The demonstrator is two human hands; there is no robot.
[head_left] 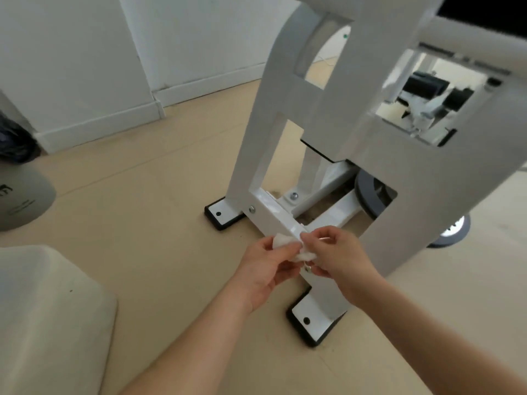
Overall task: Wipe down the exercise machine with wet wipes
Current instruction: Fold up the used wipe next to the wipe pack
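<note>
White crumpled wet wipe (282, 241) sits between both my hands, right over the middle of the base bar (272, 213) of the exercise machine (316, 109). My left hand (263, 276) grips the wipe's left part, fingers curled round it. My right hand (339, 256) pinches its right end with thumb and fingertips. Cannot tell if the wipe touches the bar or hangs just above it. Base bar is white metal and lies on the beige floor (142, 195). One black-edged foot plate (221, 213) is at the bar's far end, and a second foot plate (313, 319) is at its near end. White uprights rise from the bar's far end. Grey weight plate (366, 198) is behind the bar, to its right. Cream cushion (42, 309) is left of the bar, well apart. White wall (85, 52) stands beyond the bar.
</note>
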